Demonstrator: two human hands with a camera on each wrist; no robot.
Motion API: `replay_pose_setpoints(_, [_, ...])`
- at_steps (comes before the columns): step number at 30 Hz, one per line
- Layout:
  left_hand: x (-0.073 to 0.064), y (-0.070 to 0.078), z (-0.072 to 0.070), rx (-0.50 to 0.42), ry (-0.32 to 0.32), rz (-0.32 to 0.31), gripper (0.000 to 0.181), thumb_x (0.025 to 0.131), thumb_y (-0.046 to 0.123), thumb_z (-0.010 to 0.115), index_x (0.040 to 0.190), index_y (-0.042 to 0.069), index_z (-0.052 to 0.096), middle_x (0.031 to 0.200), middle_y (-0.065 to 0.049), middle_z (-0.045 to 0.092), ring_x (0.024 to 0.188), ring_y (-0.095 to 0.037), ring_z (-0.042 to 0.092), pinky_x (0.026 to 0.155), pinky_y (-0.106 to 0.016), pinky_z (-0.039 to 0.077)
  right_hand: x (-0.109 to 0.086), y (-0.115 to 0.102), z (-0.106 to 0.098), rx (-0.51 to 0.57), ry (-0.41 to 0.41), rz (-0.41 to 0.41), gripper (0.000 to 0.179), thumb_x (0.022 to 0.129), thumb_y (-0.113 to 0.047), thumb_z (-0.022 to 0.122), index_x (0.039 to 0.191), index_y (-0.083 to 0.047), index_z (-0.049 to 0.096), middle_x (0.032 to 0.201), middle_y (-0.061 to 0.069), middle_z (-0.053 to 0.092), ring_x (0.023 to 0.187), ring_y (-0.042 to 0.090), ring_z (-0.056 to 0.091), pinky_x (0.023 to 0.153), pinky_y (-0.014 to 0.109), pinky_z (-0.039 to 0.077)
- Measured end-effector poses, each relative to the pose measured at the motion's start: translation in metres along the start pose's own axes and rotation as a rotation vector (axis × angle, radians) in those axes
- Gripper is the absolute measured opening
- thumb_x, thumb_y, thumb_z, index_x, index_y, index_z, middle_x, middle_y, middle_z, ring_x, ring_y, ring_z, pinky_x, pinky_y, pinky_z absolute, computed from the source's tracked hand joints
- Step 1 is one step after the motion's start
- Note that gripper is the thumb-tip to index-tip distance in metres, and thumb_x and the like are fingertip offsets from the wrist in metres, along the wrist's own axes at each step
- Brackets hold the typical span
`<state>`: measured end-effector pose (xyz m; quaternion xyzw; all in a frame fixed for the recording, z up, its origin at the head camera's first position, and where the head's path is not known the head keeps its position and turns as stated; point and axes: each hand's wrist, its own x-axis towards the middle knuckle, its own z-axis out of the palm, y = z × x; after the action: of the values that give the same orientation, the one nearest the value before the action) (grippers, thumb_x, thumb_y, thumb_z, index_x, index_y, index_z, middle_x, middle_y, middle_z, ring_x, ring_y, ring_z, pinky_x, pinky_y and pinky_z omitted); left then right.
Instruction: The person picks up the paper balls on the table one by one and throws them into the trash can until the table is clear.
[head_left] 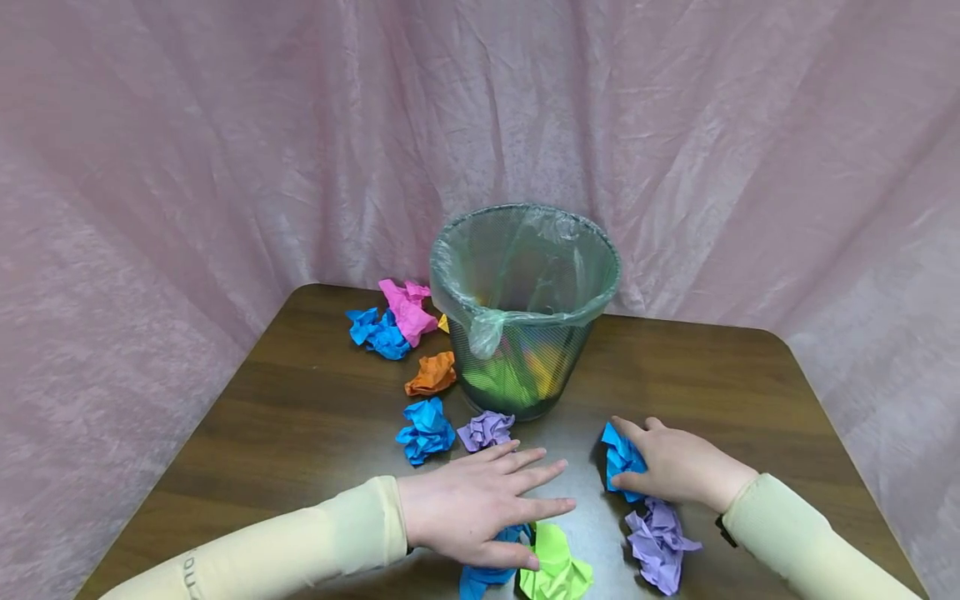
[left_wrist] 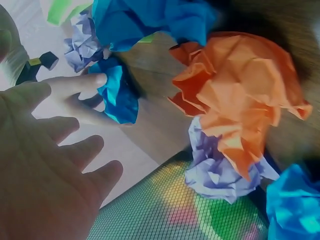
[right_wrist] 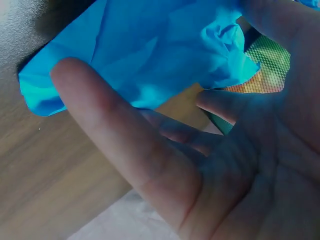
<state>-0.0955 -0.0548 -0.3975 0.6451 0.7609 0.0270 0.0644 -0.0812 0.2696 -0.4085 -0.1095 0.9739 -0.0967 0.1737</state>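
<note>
A crumpled sheet of bright blue paper (head_left: 622,460) lies on the right part of the dark brown wooden bench (head_left: 300,433), nearer than the bin and to its right. The right hand (head_left: 678,467) holds it, the grip pinching it between the thumb on the near side and the fingers on the far side. Just nearer is a crumpled purple paper ball (head_left: 662,546).

The left hand (head_left: 487,504) stretches palm down over the near middle, its grip spread wide, fingers straight and apart, holding nothing. Below and nearer, a crumpled darker blue paper (head_left: 487,577) is partly covered by it, with a crumpled lime-green paper (head_left: 557,567) just to the right. The left wrist view shows a crumpled bright orange paper (left_wrist: 240,85) below this hand.

The round dark mesh bin (head_left: 566,358) stands at the far middle, lined with a translucent green plastic bag (head_left: 450,287); green, yellow and pink show through its wall. Near its base sits a small lilac paper ball (head_left: 487,430); to the left are a rounded blue paper wad (head_left: 425,431) and a burnt-orange paper wad (head_left: 432,374). Farther left, a crumpled pink paper (head_left: 408,310) touches a far blue paper wad (head_left: 378,335).
</note>
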Motion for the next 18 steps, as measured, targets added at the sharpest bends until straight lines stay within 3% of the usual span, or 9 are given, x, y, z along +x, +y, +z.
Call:
replay_pose_setpoints(11, [0.022,-0.004,0.009,-0.058,-0.046,-0.050,0.069,0.103,0.070,0.022,0.164,0.039,0.013,0.171,0.001,0.003,0.156,-0.024,0.012,0.124,-0.046,0.016,0.012,0.007,0.008,-0.003,0.005,-0.016,0.073,0.089,-0.031,0.082,0.153,-0.015,0.050,0.108,0.014,0.054,0.064,0.013,0.053,0.057,0.032,0.047])
replay_pose_setpoints(18, [0.027,-0.001,0.008,-0.065,-0.026,-0.029,0.068,0.104,0.068,0.024,0.164,0.036,0.018,0.171,0.000,0.005,0.155,-0.023,0.016,0.124,-0.045,0.017,0.012,0.018,0.011,-0.095,0.143,-0.173,0.058,0.088,-0.013,0.081,0.143,-0.011,0.061,0.100,0.011,0.055,0.063,0.008,0.053,0.056,0.027,0.048])
